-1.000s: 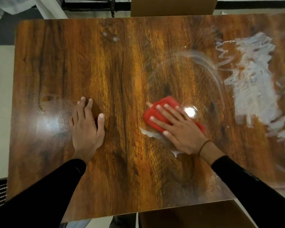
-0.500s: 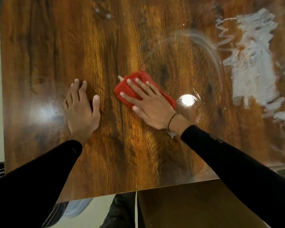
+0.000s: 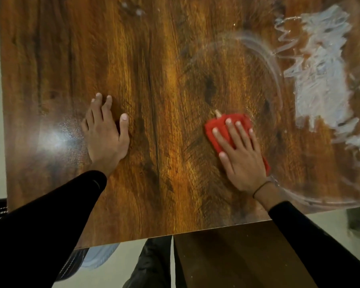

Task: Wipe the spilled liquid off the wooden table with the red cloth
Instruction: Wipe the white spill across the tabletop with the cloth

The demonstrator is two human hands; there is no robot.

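Pressing the cloth (image 3: 227,129) flat under straight, spread fingers, the right hand (image 3: 240,154) is keeping it against the table (image 3: 154,59), presumably for full contact. The left hand (image 3: 106,134) is resting open, probably bracing. White liquid (image 3: 320,80) is lying well right of the cloth (still unwiped). No writing is showing.

two hands (image 3: 106,138), one red cloth (image 3: 220,132), one table (image 3: 154,59)

Right hand (image 3: 240,156) and red cloth (image 3: 220,129) now further right, nearer the white smears (image 3: 320,88)
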